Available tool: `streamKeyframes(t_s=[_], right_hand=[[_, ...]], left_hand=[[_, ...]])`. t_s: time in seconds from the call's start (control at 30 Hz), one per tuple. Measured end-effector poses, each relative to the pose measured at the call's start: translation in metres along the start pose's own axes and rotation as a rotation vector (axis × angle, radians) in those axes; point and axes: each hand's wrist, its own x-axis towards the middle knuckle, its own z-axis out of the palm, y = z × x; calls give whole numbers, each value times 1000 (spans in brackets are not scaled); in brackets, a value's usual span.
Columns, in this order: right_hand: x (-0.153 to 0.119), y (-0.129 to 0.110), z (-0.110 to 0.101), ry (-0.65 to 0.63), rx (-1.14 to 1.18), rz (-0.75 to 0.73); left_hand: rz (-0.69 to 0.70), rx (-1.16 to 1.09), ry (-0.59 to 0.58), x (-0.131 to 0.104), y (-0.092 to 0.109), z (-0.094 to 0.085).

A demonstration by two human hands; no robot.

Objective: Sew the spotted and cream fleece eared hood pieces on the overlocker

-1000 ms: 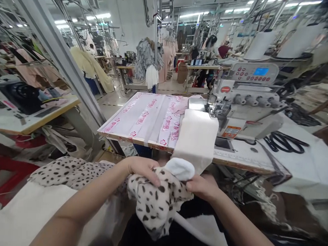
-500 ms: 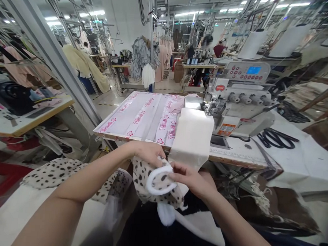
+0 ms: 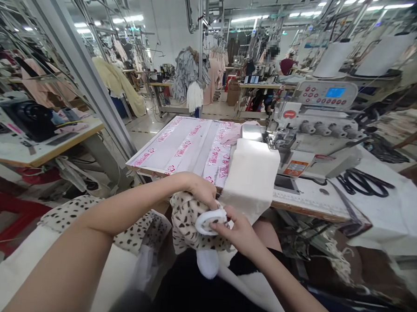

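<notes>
A cream fabric piece with dark spots (image 3: 187,220) hangs bunched in front of the table edge, above my lap. My left hand (image 3: 200,189) grips its top from the left, fingers partly hidden in the cloth. On it a white fluffy band (image 3: 205,217) curves into a loop. My right hand (image 3: 239,232) pinches that band's right side between thumb and fingers. Below hangs a rounded white fluffy end (image 3: 208,263). Just beyond my hands, a plain cream cloth (image 3: 254,172) drapes from the sewing machine (image 3: 311,124) over the table edge.
White sheeting with pink print (image 3: 186,145) covers the table's left part. Black cord coils (image 3: 364,183) lie right of the machine. More spotted fabric (image 3: 130,235) is heaped at my left, near a red stool (image 3: 13,211). A metal post (image 3: 80,70) rises at left. Other people work far back.
The view has shifted slightly left. The spotted fabric has bunched and turned in my hands, and the white loop looks smaller. My right thumb has moved over the band's lower edge.
</notes>
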Motion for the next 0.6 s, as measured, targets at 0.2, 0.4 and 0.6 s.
streamKeyframes(t_s=[0.2,0.4,0.6], right_hand=[[-2,-7,-1,-181,882,449],[0,10,0,87,1198,458],[18,-5,18,142,1470,295]], left_hand=[[87,-4,371,-5,-20,-3],[307,-858,724,-35,-34,57],[588,-1546,9,16,29,188]])
